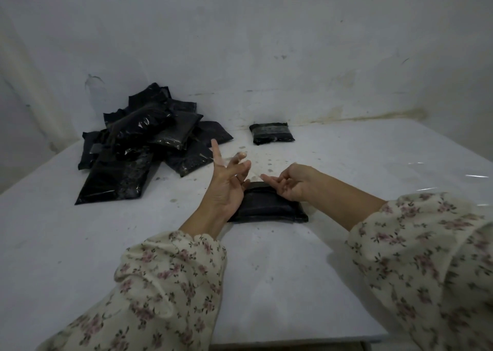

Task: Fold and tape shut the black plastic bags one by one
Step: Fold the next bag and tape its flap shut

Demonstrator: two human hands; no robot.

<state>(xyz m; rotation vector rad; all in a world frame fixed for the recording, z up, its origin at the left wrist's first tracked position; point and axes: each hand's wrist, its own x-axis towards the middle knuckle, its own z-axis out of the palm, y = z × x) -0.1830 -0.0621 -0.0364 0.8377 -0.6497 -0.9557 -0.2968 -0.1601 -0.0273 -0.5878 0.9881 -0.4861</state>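
A folded black plastic bag (269,204) lies flat on the white table (266,284) in front of me. Just above its far edge, my left hand (228,185) and my right hand (290,182) stretch a short strip of clear tape (248,170) between them. The left hand's fingers are spread, with the tape's end stuck to the fingertips and the heel of the hand resting by the bag's left end. The right hand pinches the other end of the tape with curled fingers.
A heap of several unfolded black bags (141,142) sits at the back left of the table. One folded, taped bag (271,133) lies alone at the back centre near the wall. Shiny clear plastic (477,177) shows at the right edge.
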